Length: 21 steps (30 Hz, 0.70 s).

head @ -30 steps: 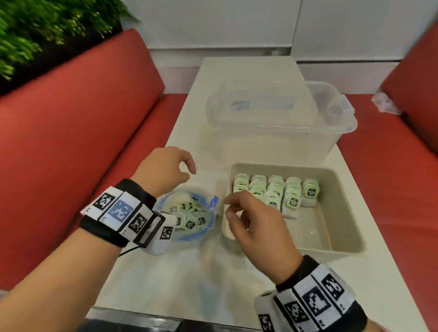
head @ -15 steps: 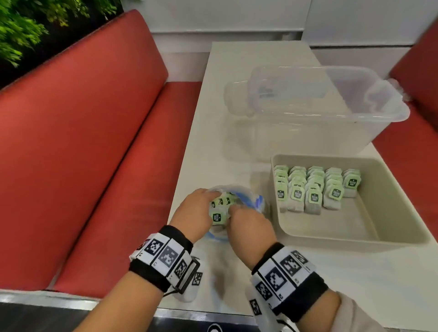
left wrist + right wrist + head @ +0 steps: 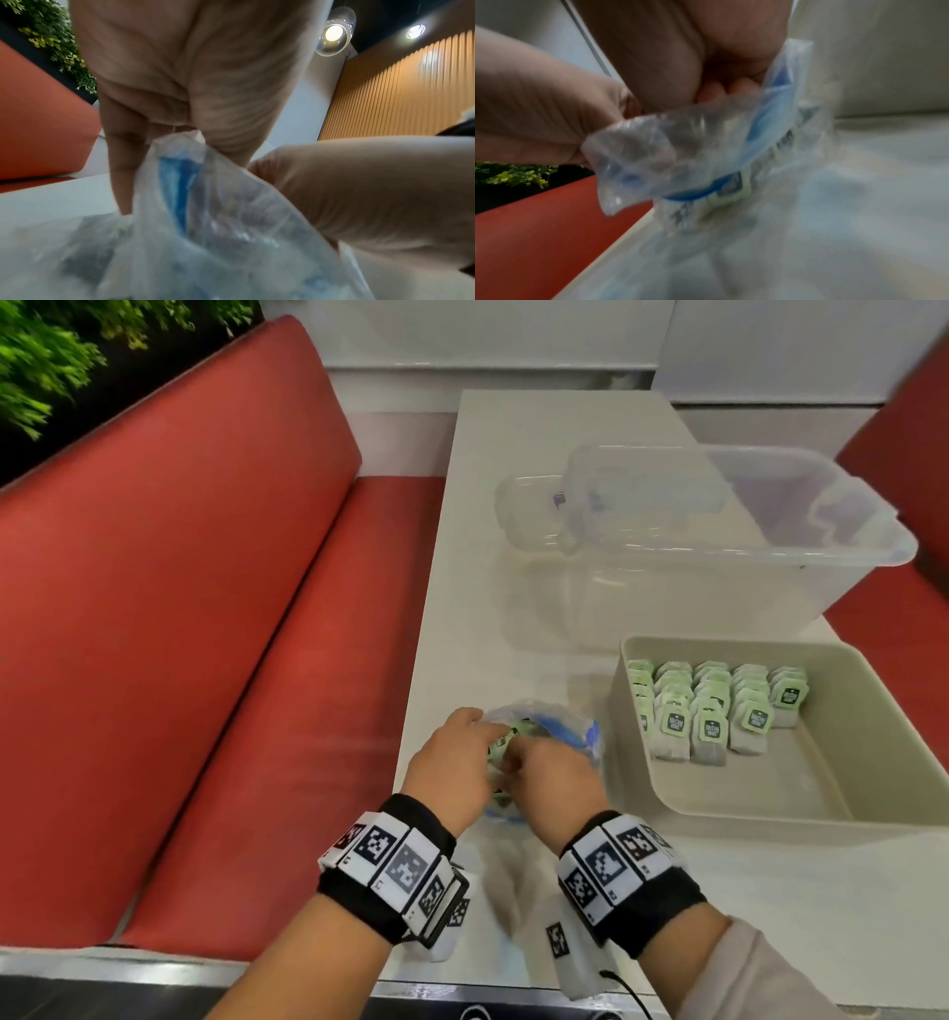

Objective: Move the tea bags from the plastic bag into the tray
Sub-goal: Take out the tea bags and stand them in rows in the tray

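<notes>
A clear plastic bag (image 3: 565, 731) with a blue zip strip lies on the white table, left of the beige tray (image 3: 801, 783). Green-labelled tea bags (image 3: 500, 742) show inside its mouth. My left hand (image 3: 480, 726) pinches the bag's rim (image 3: 185, 140) between thumb and fingers. My right hand (image 3: 513, 755) reaches into the mouth, and its curled fingers (image 3: 731, 89) pinch at a tea bag (image 3: 731, 194). The grip itself is mostly hidden by plastic. Several rows of tea bags (image 3: 714, 711) stand in the tray's far left corner.
A large clear plastic tub (image 3: 770, 567) stands behind the tray, with a clear lid (image 3: 529, 505) against its left side. A red bench (image 3: 231, 660) runs along the table's left edge and another sits at the right. The bag lies close to the left edge.
My right hand came from the tray's edge across to the bag and went into its mouth. My left hand dropped onto the bag's rim and pinched it.
</notes>
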Each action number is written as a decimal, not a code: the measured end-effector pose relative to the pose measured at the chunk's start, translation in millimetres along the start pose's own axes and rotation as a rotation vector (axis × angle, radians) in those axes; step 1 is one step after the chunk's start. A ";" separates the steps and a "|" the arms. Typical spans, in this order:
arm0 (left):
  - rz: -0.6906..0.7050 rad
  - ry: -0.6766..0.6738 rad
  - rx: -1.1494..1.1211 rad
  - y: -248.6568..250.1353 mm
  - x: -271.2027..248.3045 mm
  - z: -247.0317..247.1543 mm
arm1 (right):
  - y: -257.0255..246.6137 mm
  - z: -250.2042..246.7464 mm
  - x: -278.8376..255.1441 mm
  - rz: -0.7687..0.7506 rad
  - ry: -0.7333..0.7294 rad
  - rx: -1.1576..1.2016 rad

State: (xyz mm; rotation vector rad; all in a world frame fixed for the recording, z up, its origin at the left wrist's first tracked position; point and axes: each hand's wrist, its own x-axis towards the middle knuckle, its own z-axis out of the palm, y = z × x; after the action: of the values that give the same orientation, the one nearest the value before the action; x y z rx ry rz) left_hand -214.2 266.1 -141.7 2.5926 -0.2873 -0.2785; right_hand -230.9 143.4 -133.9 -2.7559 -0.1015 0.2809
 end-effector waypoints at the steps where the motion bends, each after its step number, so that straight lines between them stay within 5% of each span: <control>1: 0.001 -0.005 0.039 -0.4 0.4 -1.8 | 0.5 -4.6 -0.9 -0.025 0.012 -0.008; 5: 0.041 0.001 0.145 1.1 1.7 -11.0 | -0.5 -29.5 -3.8 -0.090 0.047 -0.039; 16: 0.087 0.080 -0.167 9.6 3.9 -34.8 | 18.0 -79.2 -0.1 -0.031 0.096 0.365; 21: 0.117 0.207 -0.298 16.6 -1.5 -44.0 | 18.4 -81.0 -0.1 -0.037 0.248 0.528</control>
State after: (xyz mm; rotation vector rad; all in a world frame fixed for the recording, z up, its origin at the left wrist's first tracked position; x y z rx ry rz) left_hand -207.1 273.0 -95.7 2.2780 -0.2966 -0.0083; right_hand -213.5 97.8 -66.6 -2.2382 -0.0099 -0.0449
